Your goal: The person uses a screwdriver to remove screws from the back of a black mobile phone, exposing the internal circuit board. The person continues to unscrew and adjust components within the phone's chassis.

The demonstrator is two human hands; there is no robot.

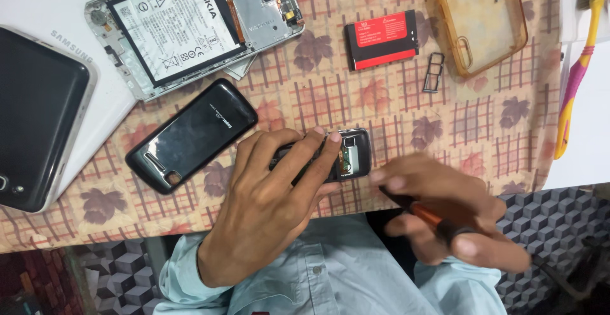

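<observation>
At the lower middle of the frame the left hand has its grip closed around a small dark phone with its back off, fingers lying over the top edge, at the near edge of the tabletop. Just right of it the right hand, blurred, is wrapped around a screwdriver with an orange and black handle, its tip close to the phone. A black back cover lies left of the phone. Higher up lie an opened smartphone showing its battery, a red and black battery, a card tray and a clear phone case.
</observation>
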